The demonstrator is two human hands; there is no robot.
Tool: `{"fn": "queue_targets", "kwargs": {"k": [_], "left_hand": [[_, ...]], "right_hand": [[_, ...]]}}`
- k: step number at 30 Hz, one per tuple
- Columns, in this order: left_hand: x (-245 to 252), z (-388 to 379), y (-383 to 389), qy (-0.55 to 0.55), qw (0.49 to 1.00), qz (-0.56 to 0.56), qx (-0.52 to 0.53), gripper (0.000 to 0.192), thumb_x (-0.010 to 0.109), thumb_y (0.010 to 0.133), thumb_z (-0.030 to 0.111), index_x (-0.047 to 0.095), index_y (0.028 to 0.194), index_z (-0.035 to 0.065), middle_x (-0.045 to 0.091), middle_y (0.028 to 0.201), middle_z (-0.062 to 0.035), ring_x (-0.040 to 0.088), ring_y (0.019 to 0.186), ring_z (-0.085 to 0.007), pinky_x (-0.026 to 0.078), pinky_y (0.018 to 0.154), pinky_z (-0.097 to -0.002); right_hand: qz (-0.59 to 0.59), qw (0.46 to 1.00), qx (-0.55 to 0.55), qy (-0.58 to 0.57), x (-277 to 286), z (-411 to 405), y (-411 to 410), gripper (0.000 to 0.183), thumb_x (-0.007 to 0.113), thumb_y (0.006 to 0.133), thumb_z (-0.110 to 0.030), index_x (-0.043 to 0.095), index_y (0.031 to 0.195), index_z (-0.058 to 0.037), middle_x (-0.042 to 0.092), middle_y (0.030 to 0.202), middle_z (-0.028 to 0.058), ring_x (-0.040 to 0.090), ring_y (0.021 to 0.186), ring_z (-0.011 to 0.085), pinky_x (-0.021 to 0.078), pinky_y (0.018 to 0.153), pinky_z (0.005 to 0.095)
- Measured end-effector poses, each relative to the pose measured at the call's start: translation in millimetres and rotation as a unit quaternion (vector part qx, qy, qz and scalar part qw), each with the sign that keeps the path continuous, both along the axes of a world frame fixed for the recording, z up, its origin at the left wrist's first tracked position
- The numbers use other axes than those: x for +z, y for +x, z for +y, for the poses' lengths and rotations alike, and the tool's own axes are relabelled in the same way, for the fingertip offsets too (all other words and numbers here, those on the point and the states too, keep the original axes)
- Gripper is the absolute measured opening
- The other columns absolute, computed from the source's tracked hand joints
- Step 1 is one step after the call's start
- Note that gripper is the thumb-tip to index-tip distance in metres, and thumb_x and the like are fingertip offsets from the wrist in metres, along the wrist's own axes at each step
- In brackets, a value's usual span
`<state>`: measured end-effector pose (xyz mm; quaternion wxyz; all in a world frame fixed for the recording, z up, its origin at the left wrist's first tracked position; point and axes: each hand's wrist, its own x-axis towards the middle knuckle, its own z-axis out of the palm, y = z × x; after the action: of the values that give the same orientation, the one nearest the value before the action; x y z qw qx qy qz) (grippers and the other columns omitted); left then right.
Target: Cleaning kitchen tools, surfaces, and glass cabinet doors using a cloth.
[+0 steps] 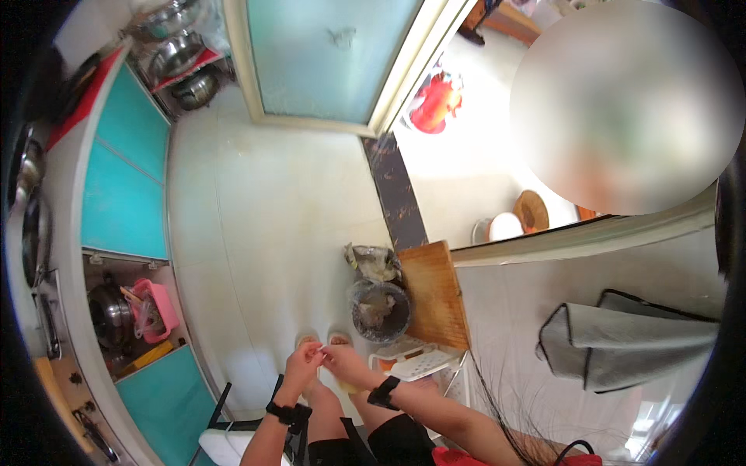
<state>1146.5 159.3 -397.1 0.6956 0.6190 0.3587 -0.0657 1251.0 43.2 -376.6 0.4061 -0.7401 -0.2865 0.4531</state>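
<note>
My left hand (303,367) and my right hand (348,364) meet above my lap, fingertips together. Between them is a small pale thing, too small to name, pinched by both hands. Below my right palm shows something yellowish, partly hidden by that hand. Black bands sit on both wrists. Just past my right hand stands a bin with a clear plastic liner (382,311), with scraps inside. A second lined container (376,263) holding pale scraps touches its far side.
A wooden board (434,294) leans beside the bins. A white plastic rack (411,358) stands right of my right hand. Left are turquoise cabinets (125,198) and an open compartment with a pink basket (166,309). A frosted glass door (326,58) is ahead; a grey cloth (606,343) hangs right.
</note>
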Motion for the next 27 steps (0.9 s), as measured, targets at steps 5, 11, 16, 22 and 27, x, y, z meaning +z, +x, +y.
{"fn": "queue_targets", "kwargs": {"k": [5, 11, 16, 22, 27], "left_hand": [[79, -4, -93, 0.008, 0.979, 0.001, 0.203, 0.024, 0.057, 0.086, 0.012, 0.059, 0.105, -0.0026, 0.065, 0.087, -0.006, 0.062, 0.076, -0.0113, 0.05, 0.068, -0.0237], [79, -74, -224, 0.078, 0.927, -0.006, 0.367, 0.026, 0.058, 0.082, 0.015, 0.061, 0.106, 0.0031, 0.067, 0.086, -0.0111, 0.065, 0.074, -0.0168, 0.05, 0.068, -0.0302], [91, -168, -367, 0.077, 0.856, 0.067, 0.507, 0.027, 0.058, 0.083, 0.017, 0.061, 0.106, 0.0038, 0.067, 0.085, -0.0098, 0.064, 0.071, -0.0185, 0.051, 0.069, -0.0303], [130, -273, -532, 0.093, 0.753, 0.192, 0.622, 0.026, 0.063, 0.078, 0.023, 0.066, 0.096, 0.004, 0.068, 0.078, -0.0095, 0.066, 0.072, -0.0202, 0.051, 0.066, -0.0305], [159, -309, -565, 0.198, 0.758, 0.27, 0.56, 0.025, 0.061, 0.078, 0.024, 0.067, 0.095, 0.0064, 0.067, 0.088, -0.0138, 0.065, 0.082, -0.0272, 0.05, 0.075, -0.0351]], "right_hand": [[-0.053, 0.976, 0.212, 0.016, 67, 34, -54, 0.022, 0.056, 0.084, -0.018, 0.06, 0.1, -0.0039, 0.062, 0.08, 0.0202, 0.061, 0.076, 0.0352, 0.0469, 0.066, 0.0403], [-0.131, 0.925, 0.355, -0.022, 87, 41, -143, 0.023, 0.06, 0.081, -0.021, 0.064, 0.101, -0.0097, 0.066, 0.082, 0.0127, 0.065, 0.076, 0.0233, 0.0503, 0.07, 0.0324], [-0.101, 0.872, 0.477, -0.027, 76, 32, -260, 0.025, 0.063, 0.08, -0.021, 0.064, 0.099, -0.0057, 0.066, 0.083, 0.0089, 0.063, 0.076, 0.0194, 0.0499, 0.069, 0.0315], [-0.171, 0.804, 0.564, -0.074, 87, 11, -420, 0.024, 0.063, 0.082, -0.023, 0.064, 0.097, -0.0038, 0.067, 0.083, 0.0071, 0.062, 0.076, 0.015, 0.0489, 0.067, 0.0302], [-0.008, 0.761, 0.649, -0.022, 128, 5, -477, 0.029, 0.064, 0.08, -0.031, 0.066, 0.093, -0.0052, 0.068, 0.086, 0.0077, 0.064, 0.082, 0.0186, 0.0497, 0.074, 0.0315]]}}
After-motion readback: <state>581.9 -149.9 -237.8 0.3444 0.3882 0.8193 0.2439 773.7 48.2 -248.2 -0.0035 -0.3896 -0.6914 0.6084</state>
